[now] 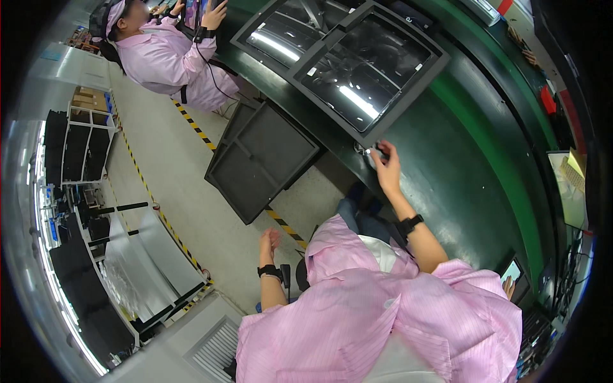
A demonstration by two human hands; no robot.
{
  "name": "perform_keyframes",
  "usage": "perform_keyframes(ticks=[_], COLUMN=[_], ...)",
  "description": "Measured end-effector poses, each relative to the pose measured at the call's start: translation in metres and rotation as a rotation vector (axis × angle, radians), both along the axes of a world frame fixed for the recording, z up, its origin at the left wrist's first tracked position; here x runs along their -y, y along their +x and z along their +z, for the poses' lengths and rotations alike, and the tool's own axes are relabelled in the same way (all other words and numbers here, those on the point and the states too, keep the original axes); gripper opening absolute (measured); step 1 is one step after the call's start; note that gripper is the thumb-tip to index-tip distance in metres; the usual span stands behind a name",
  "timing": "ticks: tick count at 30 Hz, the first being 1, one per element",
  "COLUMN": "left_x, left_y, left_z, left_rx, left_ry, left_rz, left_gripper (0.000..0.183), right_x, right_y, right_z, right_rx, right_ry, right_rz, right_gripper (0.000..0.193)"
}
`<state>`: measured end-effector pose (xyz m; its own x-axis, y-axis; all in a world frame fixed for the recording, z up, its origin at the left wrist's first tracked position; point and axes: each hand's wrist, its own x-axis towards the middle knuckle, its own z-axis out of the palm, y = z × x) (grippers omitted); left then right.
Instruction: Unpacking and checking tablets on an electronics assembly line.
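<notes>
My right hand (386,167) reaches forward to the near corner of a large dark flat panel in a grey frame (370,70) lying on the green belt (460,159). Its fingers pinch a small dark and white object (375,152) at that corner; what the object is I cannot tell. My left hand (269,242) hangs low beside my lap, fingers loosely apart, holding nothing. Both wrists carry black straps. My pink smock (383,319) fills the lower part of the view.
A second framed panel (287,32) lies farther along the belt. A dark panel back (258,156) leans beside the belt toward the floor. Another person in a pink smock (172,60) works at the far left. Racks with dark panels (80,147) stand left, past yellow-black floor tape (185,242).
</notes>
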<state>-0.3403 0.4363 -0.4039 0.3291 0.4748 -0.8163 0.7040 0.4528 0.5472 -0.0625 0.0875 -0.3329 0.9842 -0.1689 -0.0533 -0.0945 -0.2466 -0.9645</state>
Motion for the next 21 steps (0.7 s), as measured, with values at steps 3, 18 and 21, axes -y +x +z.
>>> perform_keyframes(ticks=[3, 18, 21], left_x=[-0.007, -0.018, -0.058], left_y=[0.032, 0.32, 0.384], left_z=[0.016, 0.229, 0.262], left_rx=[0.067, 0.761, 0.799], left_ry=[0.062, 0.515, 0.76], left_rz=[-0.009, -0.483, -0.537], left_gripper=[0.034, 0.034, 0.04], right_x=[0.028, 0.039, 0.032], right_y=[-0.022, 0.026, 0.043], right_z=[0.016, 0.131, 0.132], right_rx=[-0.171, -0.322, -0.334], right_ry=[0.088, 0.65, 0.648], right_rz=[0.089, 0.01, -0.029], right_gripper=[0.037, 0.068, 0.08])
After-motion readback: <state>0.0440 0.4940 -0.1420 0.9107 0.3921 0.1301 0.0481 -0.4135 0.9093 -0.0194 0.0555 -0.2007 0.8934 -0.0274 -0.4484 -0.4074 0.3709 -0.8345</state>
